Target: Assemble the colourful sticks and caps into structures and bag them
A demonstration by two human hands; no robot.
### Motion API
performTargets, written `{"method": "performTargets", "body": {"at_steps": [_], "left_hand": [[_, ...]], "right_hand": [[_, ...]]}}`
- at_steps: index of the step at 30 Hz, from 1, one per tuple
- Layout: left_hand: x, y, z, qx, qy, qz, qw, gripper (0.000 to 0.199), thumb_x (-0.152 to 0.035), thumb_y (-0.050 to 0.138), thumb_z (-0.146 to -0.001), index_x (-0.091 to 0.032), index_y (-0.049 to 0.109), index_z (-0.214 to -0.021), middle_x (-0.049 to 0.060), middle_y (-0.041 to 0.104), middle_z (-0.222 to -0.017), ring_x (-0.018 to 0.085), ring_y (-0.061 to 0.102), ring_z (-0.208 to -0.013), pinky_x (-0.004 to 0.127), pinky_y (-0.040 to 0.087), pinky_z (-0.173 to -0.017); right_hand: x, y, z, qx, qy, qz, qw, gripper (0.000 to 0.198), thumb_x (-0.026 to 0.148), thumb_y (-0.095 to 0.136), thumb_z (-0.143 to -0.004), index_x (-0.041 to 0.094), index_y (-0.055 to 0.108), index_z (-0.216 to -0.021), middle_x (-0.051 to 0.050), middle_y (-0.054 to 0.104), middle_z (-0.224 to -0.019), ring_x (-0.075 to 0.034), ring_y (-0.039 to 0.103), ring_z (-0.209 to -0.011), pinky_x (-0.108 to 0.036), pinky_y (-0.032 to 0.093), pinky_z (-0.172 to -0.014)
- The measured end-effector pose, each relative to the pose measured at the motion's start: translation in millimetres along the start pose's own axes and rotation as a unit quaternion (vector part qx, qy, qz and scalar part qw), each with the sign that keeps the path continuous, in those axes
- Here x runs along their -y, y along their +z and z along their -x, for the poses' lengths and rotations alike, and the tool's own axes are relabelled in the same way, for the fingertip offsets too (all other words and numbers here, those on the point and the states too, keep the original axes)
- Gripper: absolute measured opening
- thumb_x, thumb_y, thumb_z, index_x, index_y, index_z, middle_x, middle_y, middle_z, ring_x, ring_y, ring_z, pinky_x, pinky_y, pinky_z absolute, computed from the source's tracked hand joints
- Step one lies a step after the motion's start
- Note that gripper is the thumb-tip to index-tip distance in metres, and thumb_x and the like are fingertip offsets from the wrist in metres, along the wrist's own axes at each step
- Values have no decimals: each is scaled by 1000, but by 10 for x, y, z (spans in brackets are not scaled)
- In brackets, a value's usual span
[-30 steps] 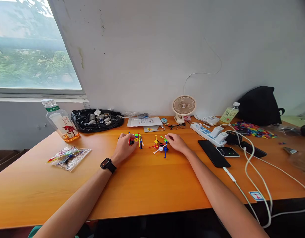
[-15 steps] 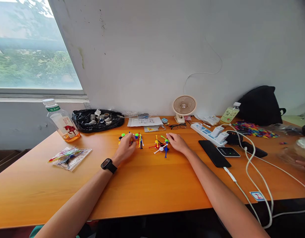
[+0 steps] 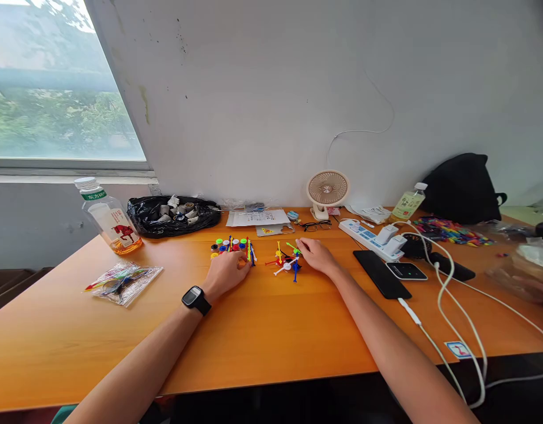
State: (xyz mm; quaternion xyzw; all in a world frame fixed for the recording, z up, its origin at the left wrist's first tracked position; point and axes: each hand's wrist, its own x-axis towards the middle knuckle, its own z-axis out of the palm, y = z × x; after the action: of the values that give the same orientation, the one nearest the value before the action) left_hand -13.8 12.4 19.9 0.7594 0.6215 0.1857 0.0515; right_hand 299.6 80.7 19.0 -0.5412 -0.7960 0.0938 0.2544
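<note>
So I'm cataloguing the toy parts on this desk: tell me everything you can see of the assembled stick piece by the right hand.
The stick piece is a small cluster of thin plastic-looking rods in yellow, red, white, blue and green, joined at small hubs and splaying outward. It lies flat on the orange wooden desk, right of the row of coloured caps. The right hand rests at its right side, fingers at the green end. Finer joints are too small to tell.
</note>
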Motion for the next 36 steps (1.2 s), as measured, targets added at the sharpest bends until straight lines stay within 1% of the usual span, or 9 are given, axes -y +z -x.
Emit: {"method": "performTargets", "body": {"at_steps": [5,11,15,19,27,32,36], "left_hand": [[-35,57,-43,-9,-23,17,1000,26,-45,60,-95,-29,78,-103,6,78,-86,27,71,-85,33,48,-73],[-24,166,-63,-49,-18,43,998,21,-41,65,-91,-28,80,-93,7,75,-75,28,69,-75,33,46,-68],[2,183,-61,-66,-18,53,996,18,-38,67,-89,-27,80,-90,7,75,-75,26,68,-72,31,45,-65],[10,186,-63,-78,-39,50,995,18,-40,68,-87,-27,80,-86,7,76,-77,26,68,-72,31,45,-65],[-4,184,-51,-49,-91,71,992,17,-40,67,-88,-26,77,-85,6,74,-73,29,69,-75,33,45,-66],[2,231,-34,-69,-68,72,993,18,-40,66,-91,-25,75,-90,6,74,-76,27,69,-76,31,43,-65],[-5,248,-19,-48,-72,69,994,19,-38,62,-96,-23,73,-96,9,75,-82,29,71,-83,32,43,-66]], "right_hand": [[-17,-14,3,9,-2,12,1000,42,45,39,-108,22,50,-75,-3,65,-73,-17,55,-67,-29,27,-61],[-56,-18,2,14,-3,19,1000,43,46,38,-108,22,53,-75,-5,67,-76,-19,57,-69,-29,29,-63],[-56,-22,3,18,-2,19,1000,44,45,38,-108,22,56,-75,-6,68,-77,-19,58,-69,-29,30,-63],[-47,-35,5,19,-5,14,1000,43,44,39,-107,22,55,-75,-5,68,-77,-19,57,-69,-29,29,-63],[-51,-38,4,24,-12,4,1000,42,43,40,-107,22,51,-73,-4,67,-76,-18,56,-68,-29,29,-63],[-47,-34,3,25,-15,1,1000,41,44,40,-107,22,53,-75,-5,68,-77,-18,57,-69,-29,30,-63],[-59,-27,1,29,-15,-1,999,41,44,40,-108,22,53,-76,-4,68,-78,-19,58,-70,-28,30,-64]]}}
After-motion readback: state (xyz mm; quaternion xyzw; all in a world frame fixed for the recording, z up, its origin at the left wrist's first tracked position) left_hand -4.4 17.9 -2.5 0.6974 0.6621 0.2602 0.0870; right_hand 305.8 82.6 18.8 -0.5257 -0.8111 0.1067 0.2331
